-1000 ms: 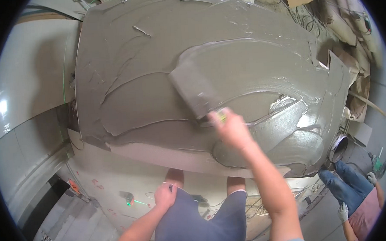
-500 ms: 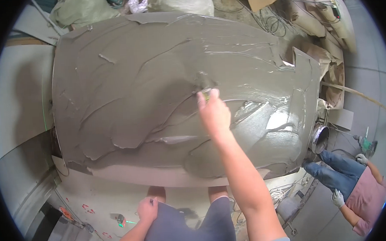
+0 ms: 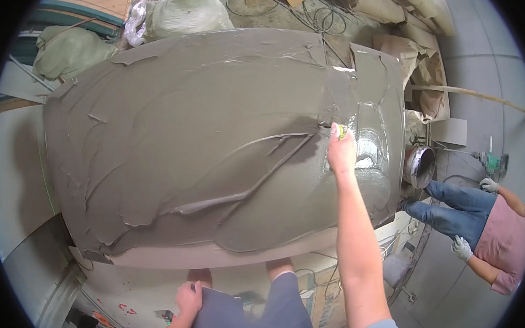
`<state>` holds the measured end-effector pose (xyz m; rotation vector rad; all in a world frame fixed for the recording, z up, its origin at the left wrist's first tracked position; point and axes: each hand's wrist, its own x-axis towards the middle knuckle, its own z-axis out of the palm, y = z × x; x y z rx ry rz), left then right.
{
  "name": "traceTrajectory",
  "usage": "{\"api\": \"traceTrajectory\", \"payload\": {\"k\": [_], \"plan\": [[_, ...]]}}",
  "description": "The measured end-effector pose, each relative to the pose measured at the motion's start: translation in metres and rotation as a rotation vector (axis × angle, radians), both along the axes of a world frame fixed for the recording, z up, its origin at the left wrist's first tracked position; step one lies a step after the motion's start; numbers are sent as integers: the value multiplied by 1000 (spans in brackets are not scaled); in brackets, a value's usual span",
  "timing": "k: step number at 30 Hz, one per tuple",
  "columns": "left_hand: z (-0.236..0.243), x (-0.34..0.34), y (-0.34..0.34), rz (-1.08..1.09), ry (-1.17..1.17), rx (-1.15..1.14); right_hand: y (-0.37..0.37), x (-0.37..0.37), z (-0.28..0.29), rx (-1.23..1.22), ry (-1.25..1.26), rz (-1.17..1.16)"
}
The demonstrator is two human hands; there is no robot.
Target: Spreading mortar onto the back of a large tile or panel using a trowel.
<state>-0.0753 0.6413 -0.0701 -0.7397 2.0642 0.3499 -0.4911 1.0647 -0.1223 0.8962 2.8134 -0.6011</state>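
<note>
A large board [image 3: 172, 259] coated with wet grey mortar [image 3: 213, 125] spreads out in front of me, ridged and streaked. My right hand [image 3: 342, 151] is wrapped round the yellow and dark handle of a trowel [image 3: 342, 132], right of the board's middle. The trowel's blade is on the mortar, hard to tell from it. A raised mortar ridge runs from there toward the lower left. My left hand [image 3: 189, 298] is closed beside my left thigh, apart from the board; a small dark bit shows at its fingers, too small to name.
On the right stand a round bucket [image 3: 420, 167] and a green power mixer [image 3: 495, 163]. Another person [image 3: 485, 229] with white gloves is close to the bucket. Behind the board lie stuffed sacks [image 3: 186, 15], loose cables [image 3: 326, 21] and brown paper bags [image 3: 427, 87].
My right hand has moved the trowel to the right across the mortar, leaving a smoother band and a longer ridge. My view has shifted rightward. The left hand stays closed by my thigh.
</note>
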Motion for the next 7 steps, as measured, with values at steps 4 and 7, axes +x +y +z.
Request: {"api": "traceTrajectory", "payload": {"k": [4, 7], "plan": [[1, 1, 5, -7, 0, 0, 37, -4, 4, 28, 10, 35], [-2, 1, 12, -27, -24, -17, 73, -10, 3, -41, -14, 67]]}}
